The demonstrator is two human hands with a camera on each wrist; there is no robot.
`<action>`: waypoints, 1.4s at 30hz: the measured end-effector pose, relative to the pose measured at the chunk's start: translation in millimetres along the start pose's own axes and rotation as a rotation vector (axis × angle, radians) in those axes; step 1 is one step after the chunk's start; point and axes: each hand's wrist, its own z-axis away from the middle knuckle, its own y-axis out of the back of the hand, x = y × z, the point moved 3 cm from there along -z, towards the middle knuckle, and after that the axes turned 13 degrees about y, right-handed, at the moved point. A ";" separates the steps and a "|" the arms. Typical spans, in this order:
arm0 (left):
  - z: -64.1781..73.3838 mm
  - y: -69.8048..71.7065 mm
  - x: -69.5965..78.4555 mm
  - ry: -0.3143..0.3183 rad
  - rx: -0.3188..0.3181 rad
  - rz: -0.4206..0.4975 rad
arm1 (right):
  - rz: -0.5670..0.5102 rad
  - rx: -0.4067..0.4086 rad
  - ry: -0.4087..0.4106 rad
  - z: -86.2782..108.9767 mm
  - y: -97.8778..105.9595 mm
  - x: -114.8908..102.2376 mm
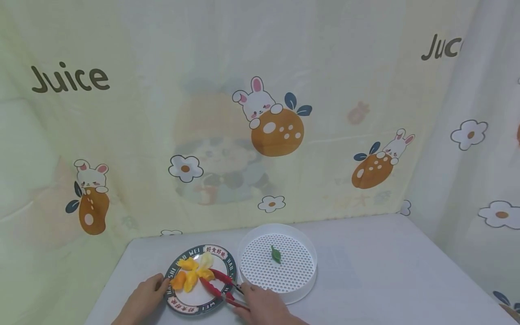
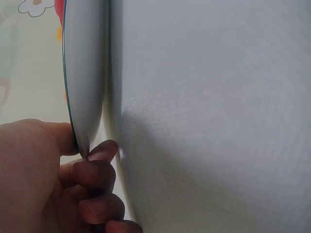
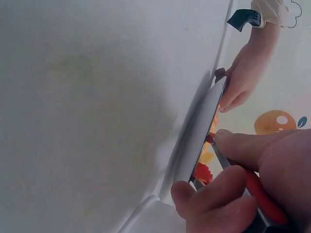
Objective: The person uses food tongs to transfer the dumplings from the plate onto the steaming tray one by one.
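My left hand pinches the near-left rim of a round plate with a dark lettered border. In the left wrist view the thumb lies over the rim and the fingers curl beneath the plate's pale underside. Soft-looking yellow pieces, one pale and one orange, are clustered on the plate. Red-armed tongs are gripped in my right hand. Their tips reach over the plate, spread apart, right at the yellow pieces. In the right wrist view, fingers curl around the tongs' handle close by the plate edge.
A white round perforated tray with a raised wall stands right of the plate, close against it. On its holes lies a small green leaf-shaped piece. Behind the white table hangs a printed curtain.
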 end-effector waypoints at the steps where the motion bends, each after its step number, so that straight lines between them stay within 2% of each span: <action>1: 0.6 0.3 0.3 -0.002 0.002 -0.001 | -0.003 0.000 -0.001 -0.2 0.2 0.2; 18: 2.7 0.3 1.2 -0.009 0.008 0.011 | -0.038 0.020 0.002 0.5 2.2 3.2; 29: 2.4 0.3 1.3 -0.002 0.001 0.005 | -0.116 0.084 0.014 10.2 26.1 -1.1; 36: 2.7 0.3 2.4 0.002 -0.001 0.004 | -0.125 0.136 0.011 15.1 47.2 -5.3; 42: 3.1 0.3 2.2 -0.001 0.005 0.006 | -0.145 0.157 0.001 18.4 52.6 -3.9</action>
